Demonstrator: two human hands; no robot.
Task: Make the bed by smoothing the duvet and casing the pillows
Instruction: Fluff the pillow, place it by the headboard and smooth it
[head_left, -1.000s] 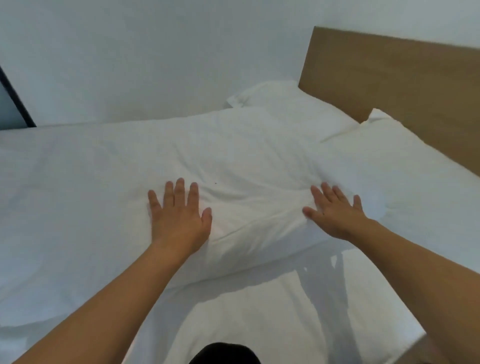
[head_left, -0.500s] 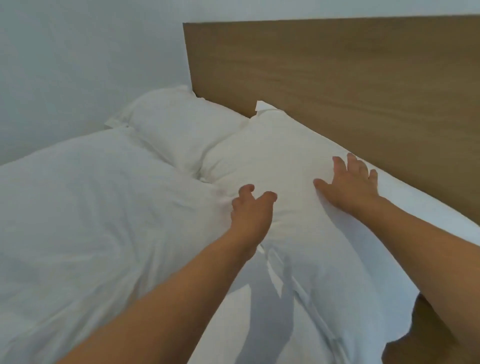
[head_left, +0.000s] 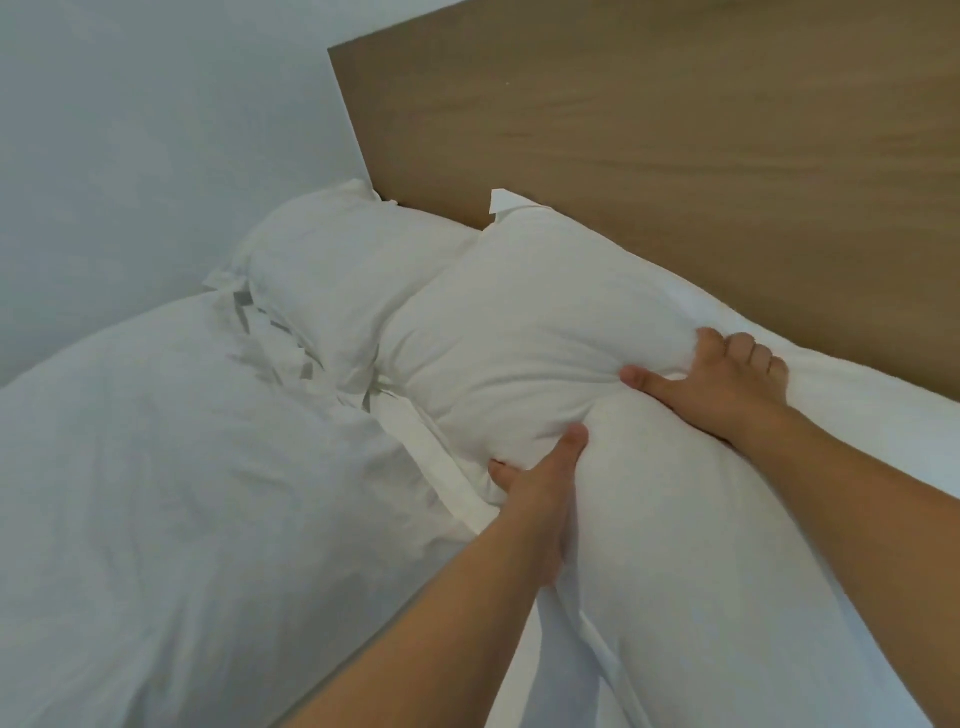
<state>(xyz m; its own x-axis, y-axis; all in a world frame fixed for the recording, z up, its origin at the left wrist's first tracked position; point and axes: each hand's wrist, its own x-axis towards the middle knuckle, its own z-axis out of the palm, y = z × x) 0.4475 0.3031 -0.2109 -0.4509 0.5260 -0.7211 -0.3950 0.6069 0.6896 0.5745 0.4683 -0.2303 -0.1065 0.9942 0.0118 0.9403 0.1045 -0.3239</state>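
Observation:
A white cased pillow (head_left: 519, 322) lies along the wooden headboard, nearest me. My left hand (head_left: 540, 493) grips its lower edge, thumb on top and fingers tucked under. My right hand (head_left: 722, 384) pinches the pillow's upper side, bunching the fabric between thumb and fingers. A second white pillow (head_left: 343, 260) rests further away against the wall corner, touching the first. The white duvet (head_left: 171, 467) covers the bed on the left, wrinkled near the pillows.
The brown wooden headboard (head_left: 675, 145) runs across the top right. A pale wall (head_left: 130, 156) borders the bed's far side. White sheet (head_left: 883, 426) shows between the near pillow and the headboard.
Both hands left the duvet and moved to the near pillow. From resting on it with spread fingers, they now close and grip it, creasing the fabric.

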